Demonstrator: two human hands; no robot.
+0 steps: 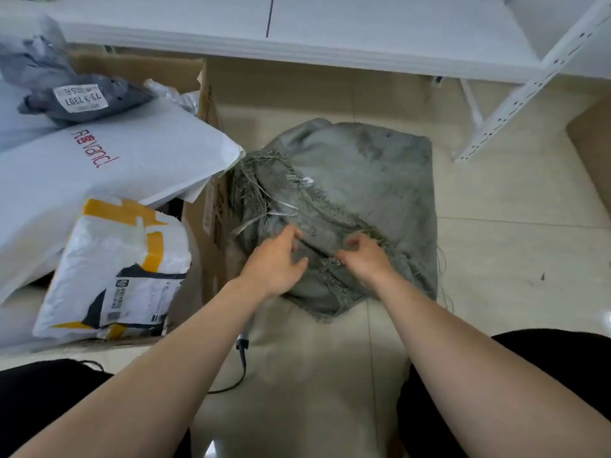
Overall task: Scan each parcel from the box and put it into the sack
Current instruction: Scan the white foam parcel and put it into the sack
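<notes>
Left hand [274, 263], right hand [367, 263] gripping sack [363, 173], box [211, 256] beside

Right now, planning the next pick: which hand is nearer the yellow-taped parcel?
Left: left hand is on the sack, right of the parcel; right hand holds the sack farther right.

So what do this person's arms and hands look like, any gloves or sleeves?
No gloves and no sleeves in view: both forearms are bare down to the left hand and right hand. I see no watch, ring or bracelet. The only clothing showing is black fabric at the lower corners, apparently over the legs.
</notes>
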